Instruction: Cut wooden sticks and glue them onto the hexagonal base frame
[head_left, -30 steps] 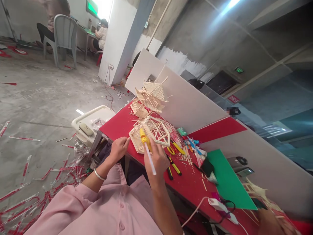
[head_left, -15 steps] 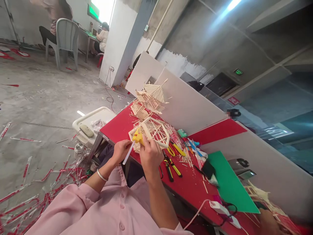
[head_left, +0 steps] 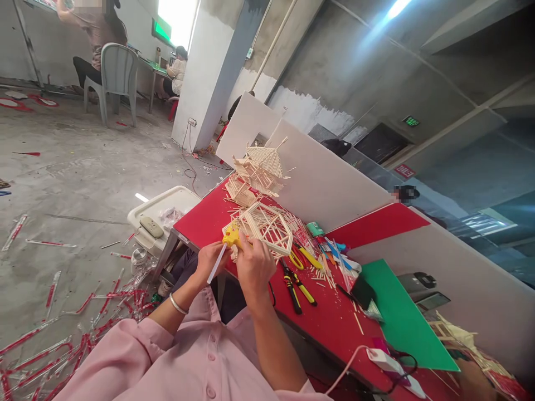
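Note:
My right hand (head_left: 256, 267) is wrapped round a yellow hot glue gun (head_left: 231, 236). From its back end a whitish glue stick (head_left: 216, 264) juts toward me. Just left of the gun, my left hand (head_left: 210, 260) has its fingers drawn together at the near edge of a hexagonal frame of thin wooden sticks (head_left: 288, 239); what they pinch is hidden. Crossed sticks fill the frame's inside. Behind it on the red table (head_left: 200, 220) stands a small stick-built pavilion (head_left: 265, 161) with a pointed, ribbed roof.
Yellow-black pliers (head_left: 292, 287), yellow-handled scissors (head_left: 307, 257) and loose sticks lie to the right, before a green board (head_left: 388, 306) and a power strip (head_left: 384, 361). A white tray stand (head_left: 140, 211) is at left. Wrappers (head_left: 96, 312) litter the floor. Other people sit far back.
The view has shifted slightly, so the scene sits a little lower and further right. Both hands stay at the frame, the glue gun still in my right hand.

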The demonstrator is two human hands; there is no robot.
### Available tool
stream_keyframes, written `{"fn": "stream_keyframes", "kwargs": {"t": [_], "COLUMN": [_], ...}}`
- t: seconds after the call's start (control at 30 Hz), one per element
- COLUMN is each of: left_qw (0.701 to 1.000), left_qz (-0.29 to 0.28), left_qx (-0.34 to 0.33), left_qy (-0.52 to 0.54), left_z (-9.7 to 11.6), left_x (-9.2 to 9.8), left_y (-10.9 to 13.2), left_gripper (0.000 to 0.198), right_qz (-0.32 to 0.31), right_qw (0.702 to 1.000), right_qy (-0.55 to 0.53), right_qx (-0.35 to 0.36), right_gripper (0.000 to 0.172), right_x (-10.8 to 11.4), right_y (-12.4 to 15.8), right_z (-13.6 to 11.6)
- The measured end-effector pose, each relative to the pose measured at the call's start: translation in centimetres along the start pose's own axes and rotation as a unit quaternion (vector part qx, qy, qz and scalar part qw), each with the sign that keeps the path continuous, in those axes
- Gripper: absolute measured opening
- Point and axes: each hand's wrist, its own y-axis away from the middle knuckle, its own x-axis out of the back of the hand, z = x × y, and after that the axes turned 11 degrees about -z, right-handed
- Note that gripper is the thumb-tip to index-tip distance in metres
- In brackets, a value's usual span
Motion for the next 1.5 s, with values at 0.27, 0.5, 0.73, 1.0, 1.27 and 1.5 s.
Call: {"fn": "stream_keyframes", "kwargs": {"t": [0.27, 0.5, 0.73, 1.0, 1.27, 1.5], "left_qw": [1.0, 1.0, 0.997, 0.995, 0.993, 0.993], "left_qz": [0.007, -0.009, -0.039, -0.046, -0.004, 0.018], "left_qx": [0.011, 0.01, -0.005, -0.05, -0.064, -0.061], "left_qy": [-0.018, 0.02, 0.06, 0.068, 0.1, 0.104], "left_z": [0.3, 0.4, 1.7, 2.3, 2.4, 2.3], "left_x": [-0.3, -1.2, -1.3, -1.9, -2.1, -1.3], "left_y": [0.0, -0.2, -1.1, -1.8, -2.2, -2.3], "left_gripper": [0.023, 0.024, 0.019, 0.021, 0.021, 0.021], "right_qz": [0.019, 0.006, 0.028, 0.005, 0.025, 0.031], "right_qw": [1.0, 1.0, 0.977, 0.885, 0.815, 0.787], "right_qy": [-0.007, -0.018, -0.205, -0.372, -0.469, -0.511], "right_qx": [0.003, -0.012, -0.053, -0.28, -0.338, -0.344], "right_gripper": [0.034, 0.035, 0.036, 0.067, 0.072, 0.058], "right_x": [1.2, 1.5, 2.1, 3.3, 0.4, -0.4], "right_y": [-0.2, -0.3, 1.5, 5.5, 7.9, 8.7], "right_z": [0.0, 0.3, 2.6, 12.5, 14.6, 14.8]}}
